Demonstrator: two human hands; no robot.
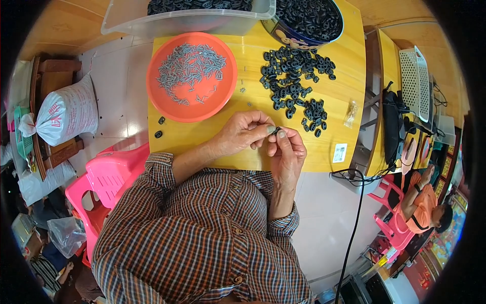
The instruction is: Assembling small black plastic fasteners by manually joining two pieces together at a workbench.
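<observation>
My left hand (245, 133) and my right hand (287, 153) meet above the front of the yellow table (202, 144). Between their fingertips is a small black two-hole cord lock (276, 130), mostly covered by the fingers. My right hand pinches it with thumb and forefinger. The left thumb and forefinger are pressed together at its other side; whether they also hold a small part is hidden. Ahead of the left hand sits an orange plate (152, 76) with many small grey metal springs (190, 66). A loose pile of black cord locks (288, 76) lies ahead of the right hand.
A clear plastic bin (187, 23) and a round tin (276, 33), both full of black pieces, stand at the far edge. Two black pieces (158, 134) lie at the left edge. A small clear packet (351, 114) and white label (339, 153) lie right. A pink chair (114, 175) stands left.
</observation>
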